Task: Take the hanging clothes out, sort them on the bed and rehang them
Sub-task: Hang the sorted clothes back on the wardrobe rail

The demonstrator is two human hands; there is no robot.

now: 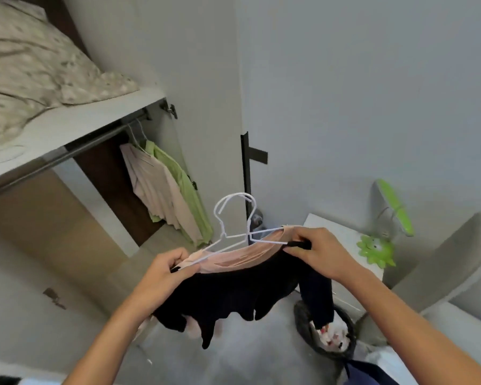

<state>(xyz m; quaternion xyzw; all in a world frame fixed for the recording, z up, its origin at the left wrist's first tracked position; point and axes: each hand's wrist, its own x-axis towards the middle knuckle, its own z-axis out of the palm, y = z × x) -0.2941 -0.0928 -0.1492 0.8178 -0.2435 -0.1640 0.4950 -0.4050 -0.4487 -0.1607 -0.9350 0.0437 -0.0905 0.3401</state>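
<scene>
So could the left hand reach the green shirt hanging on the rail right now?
Probably not yet. The left hand is gripping the white hangers with the black garment, as is the right hand. The path to the green shirt looks open, but the hand isn't free.

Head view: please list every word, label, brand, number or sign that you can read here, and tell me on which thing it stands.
None: no readable text shows in this picture.
The black garment, the pink garment and the white hangers show no label or print.
The green lamp bears no visible brand.
The bin contents are too blurred to read.
</scene>
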